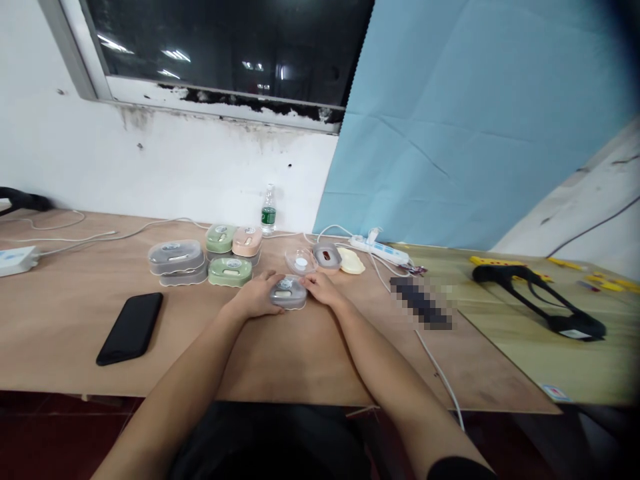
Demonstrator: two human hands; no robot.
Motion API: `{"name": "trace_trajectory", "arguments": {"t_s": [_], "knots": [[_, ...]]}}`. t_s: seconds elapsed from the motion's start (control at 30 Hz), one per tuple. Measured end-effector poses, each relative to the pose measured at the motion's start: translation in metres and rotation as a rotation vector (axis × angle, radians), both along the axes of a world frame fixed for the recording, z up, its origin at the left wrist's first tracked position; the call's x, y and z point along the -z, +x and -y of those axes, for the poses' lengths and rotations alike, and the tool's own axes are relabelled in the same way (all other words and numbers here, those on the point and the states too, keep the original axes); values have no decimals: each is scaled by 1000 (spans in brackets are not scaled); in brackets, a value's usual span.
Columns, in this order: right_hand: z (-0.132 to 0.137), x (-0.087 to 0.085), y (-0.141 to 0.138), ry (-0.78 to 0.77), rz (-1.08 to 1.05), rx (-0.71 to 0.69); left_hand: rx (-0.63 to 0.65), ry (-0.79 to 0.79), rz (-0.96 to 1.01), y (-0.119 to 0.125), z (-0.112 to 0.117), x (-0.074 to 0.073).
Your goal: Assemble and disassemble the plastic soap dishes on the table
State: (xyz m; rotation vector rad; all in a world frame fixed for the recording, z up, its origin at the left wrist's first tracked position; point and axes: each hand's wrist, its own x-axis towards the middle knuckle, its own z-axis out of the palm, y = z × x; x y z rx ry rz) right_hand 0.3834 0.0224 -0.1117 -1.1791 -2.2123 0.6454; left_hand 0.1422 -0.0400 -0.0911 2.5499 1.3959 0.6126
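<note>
A small grey soap box [289, 293] with a clear lid and a round label sits on the table in front of me. My left hand [259, 295] is wrapped round its left side, thumb at the near edge. My right hand [320, 288] grips its right end, with the fingertips at the upper corner. Just behind are a loose clear lid [295, 259], an open grey box [327, 256] with a small brownish-red thing inside, and a pale yellow scalloped piece [351, 261].
Stacked grey boxes [176, 259], green boxes [230, 272] and a pink box [247, 241] stand at left. A water bottle [269, 210] is by the wall. A phone [130, 328] lies near left; a power strip [380, 249], cables and a black strap-like frame [540, 300] lie right.
</note>
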Motion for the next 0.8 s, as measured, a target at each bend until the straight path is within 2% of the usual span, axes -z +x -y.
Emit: {"name": "trace_trajectory", "arguments": {"t_s": [0.2, 0.37, 0.5, 0.63, 0.8], "knots": [[2, 0, -2, 20, -81, 2, -10, 132, 11, 3, 1, -4], [-1, 3, 2, 58, -213, 70, -33, 254, 63, -7, 0, -19], [-6, 6, 9, 139, -320, 194, -220, 324, 108, -33, -3, -30], [-8, 8, 9, 179, -324, 220, -480, 257, 53, -56, -8, -29], [-5, 4, 5, 201, -279, 212, -590, 182, -44, -62, -12, -29]]}}
